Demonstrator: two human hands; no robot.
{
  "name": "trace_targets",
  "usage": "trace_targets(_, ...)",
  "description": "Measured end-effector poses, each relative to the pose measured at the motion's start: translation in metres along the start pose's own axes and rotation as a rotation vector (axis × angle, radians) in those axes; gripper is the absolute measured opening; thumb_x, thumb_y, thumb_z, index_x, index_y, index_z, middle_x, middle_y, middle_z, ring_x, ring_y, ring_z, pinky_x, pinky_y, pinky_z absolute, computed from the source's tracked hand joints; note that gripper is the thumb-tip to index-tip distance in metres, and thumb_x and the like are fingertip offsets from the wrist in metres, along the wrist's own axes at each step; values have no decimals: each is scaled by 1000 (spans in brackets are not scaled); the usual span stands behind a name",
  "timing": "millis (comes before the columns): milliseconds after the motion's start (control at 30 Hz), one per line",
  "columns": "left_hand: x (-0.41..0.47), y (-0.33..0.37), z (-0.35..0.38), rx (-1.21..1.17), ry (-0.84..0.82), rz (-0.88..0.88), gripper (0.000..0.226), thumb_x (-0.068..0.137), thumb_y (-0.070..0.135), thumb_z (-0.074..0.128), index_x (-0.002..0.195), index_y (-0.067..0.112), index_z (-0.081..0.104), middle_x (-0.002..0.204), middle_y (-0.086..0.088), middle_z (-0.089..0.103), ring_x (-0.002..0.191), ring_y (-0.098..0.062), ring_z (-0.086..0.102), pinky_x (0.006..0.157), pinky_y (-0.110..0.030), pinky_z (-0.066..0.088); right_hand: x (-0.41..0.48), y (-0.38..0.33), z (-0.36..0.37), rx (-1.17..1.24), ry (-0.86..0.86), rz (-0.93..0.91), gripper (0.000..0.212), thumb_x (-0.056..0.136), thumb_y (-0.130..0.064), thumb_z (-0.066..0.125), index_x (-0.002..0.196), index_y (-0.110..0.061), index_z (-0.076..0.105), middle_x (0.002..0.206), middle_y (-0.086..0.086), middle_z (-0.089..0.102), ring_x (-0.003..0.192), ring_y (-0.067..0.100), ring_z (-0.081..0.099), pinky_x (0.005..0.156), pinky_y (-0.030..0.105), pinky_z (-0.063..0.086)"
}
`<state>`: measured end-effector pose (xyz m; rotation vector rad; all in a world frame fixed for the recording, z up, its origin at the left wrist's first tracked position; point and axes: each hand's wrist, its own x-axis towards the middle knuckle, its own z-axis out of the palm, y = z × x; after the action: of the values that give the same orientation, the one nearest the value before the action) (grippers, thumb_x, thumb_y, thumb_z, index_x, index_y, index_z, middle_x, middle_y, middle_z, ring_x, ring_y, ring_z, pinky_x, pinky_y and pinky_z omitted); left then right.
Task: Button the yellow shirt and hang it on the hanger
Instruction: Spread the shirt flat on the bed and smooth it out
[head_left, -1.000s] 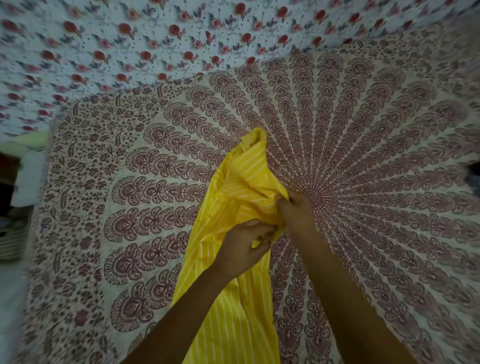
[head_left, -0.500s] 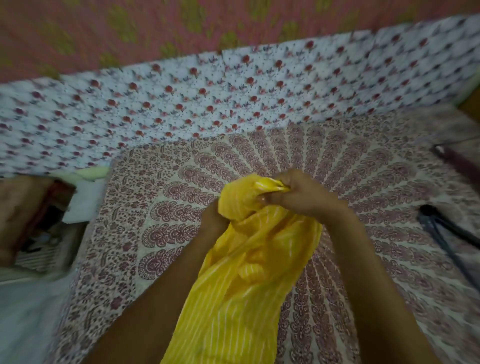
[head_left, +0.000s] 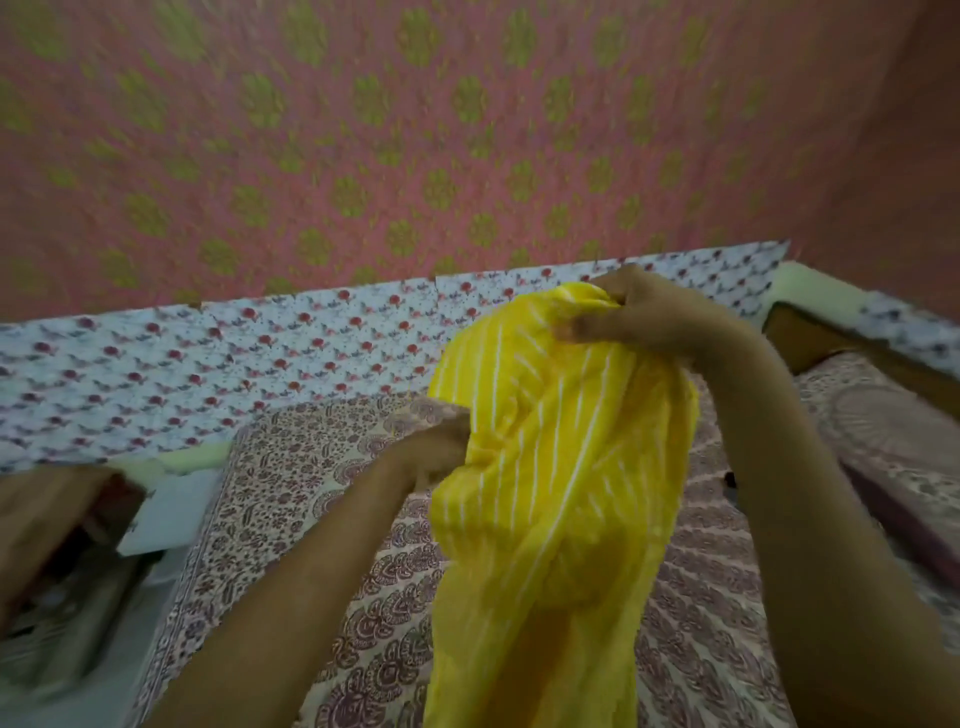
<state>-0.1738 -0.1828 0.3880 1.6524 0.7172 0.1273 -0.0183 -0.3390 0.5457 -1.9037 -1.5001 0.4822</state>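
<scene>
While the right hand (head_left: 644, 312) is raised at the upper right, its fingers are clenched on a bunched top fold of the yellow shirt (head_left: 561, 467); thumb side toward the camera, knuckles up; cloth gathered tight under the grip.

Below that hand the shirt hangs in a loose, crumpled column, yellow with thin white stripes; it falls down and slightly left, past the bottom edge of view; no buttons or placket can be made out in the blur.

Left hand (head_left: 431, 457) sits lower and to the left of the right hand, pressed against the shirt's left edge; fingers are hidden behind the cloth, so whether it grips or only touches cannot be told; forearm runs down toward the lower left.

Under both hands lies the bed (head_left: 291, 499), covered in a cream sheet printed with maroon paisley and fan motifs; the shirt is held above it, between the two forearms.

Beyond the right hand, a white cloth with small red flowers (head_left: 208, 374) stands as a band along the far edge of the bed; above it a pink wall (head_left: 363, 130) with green floral medallions; whole view is motion-blurred.

Left of the left forearm, past the bed's edge, dim clutter, too blurred to identify.
</scene>
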Motion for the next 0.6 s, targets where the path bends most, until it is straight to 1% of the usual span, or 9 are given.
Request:
trace_targets(33, -11, 9, -2, 29, 17, 49, 20, 86, 17, 63, 105, 23, 64, 98, -1, 68, 83, -19, 61, 71, -36, 52, -11, -2, -6, -95, 71, 55, 23, 77, -22, 73, 63, -15, 56, 58, 1, 59, 54, 9, 52, 62, 33, 45)
trace_targets(67, -26, 20, -6, 34, 45, 66, 23, 85, 16, 64, 108, 22, 63, 98, -2, 68, 84, -20, 63, 77, -38, 53, -24, -4, -11, -156, 109, 98, 23, 75, -24, 75, 65, -14, 57, 58, -1, 58, 54, 9, 52, 60, 30, 42)
trace_targets(133, -47, 37, -19, 43, 74, 95, 25, 86, 15, 64, 110, 16, 59, 98, -2, 68, 83, -16, 67, 81, -36, 56, -52, -9, -22, -274, 109, 194, 30, 71, -29, 78, 82, -5, 63, 75, 7, 63, 66, 18, 58, 63, 33, 43)
trace_targets(233, -82, 61, -39, -28, 121, 117, 26, 89, 14, 59, 113, 17, 54, 90, -1, 66, 62, -7, 68, 57, -24, 58, -91, -8, -32, -418, 72, 297, 34, 75, -28, 75, 93, -1, 64, 92, 14, 61, 80, 24, 55, 68, 34, 41)
trace_targets(300, -105, 79, -40, -87, 128, 150, 37, 90, 9, 55, 124, 23, 48, 82, 0, 67, 53, -6, 66, 46, -20, 53, -112, -8, -33, -475, 194, 324, 25, 80, -24, 70, 83, -1, 60, 91, 20, 58, 81, 26, 53, 63, 34, 36)
trace_targets(333, -113, 86, -39, -88, 123, 171, 35, 91, 6, 52, 120, 25, 50, 73, 2, 67, 49, -5, 63, 42, -19, 51, -117, -8, -34, -485, 263, 325, 26, 81, -24, 68, 78, 0, 59, 88, 22, 58, 81, 29, 54, 63, 35, 35)
trace_targets(433, -137, 107, -25, -27, 114, 197, 17, 91, 5, 49, 87, 19, 57, 53, 6, 66, 43, -3, 61, 41, -17, 50, -138, -17, -35, -399, 402, 367, 28, 84, -19, 62, 76, 7, 58, 82, 24, 58, 82, 34, 57, 65, 34, 35)
trace_targets(500, -147, 119, -18, -77, 104, 236, 13, 89, 4, 51, 84, 13, 59, 60, 0, 68, 47, -6, 64, 45, -19, 54, -149, -29, -39, -296, 401, 405, 29, 85, -18, 61, 75, 9, 56, 80, 20, 55, 79, 29, 54, 67, 33, 35)
trace_targets(600, -160, 138, -14, -175, 37, 317, 13, 88, 4, 49, 84, 7, 61, 59, 1, 69, 51, -9, 66, 49, -22, 56, -162, -48, -49, -129, 409, 423, 26, 84, -23, 64, 69, -6, 50, 83, 12, 50, 81, 24, 50, 76, 36, 42)
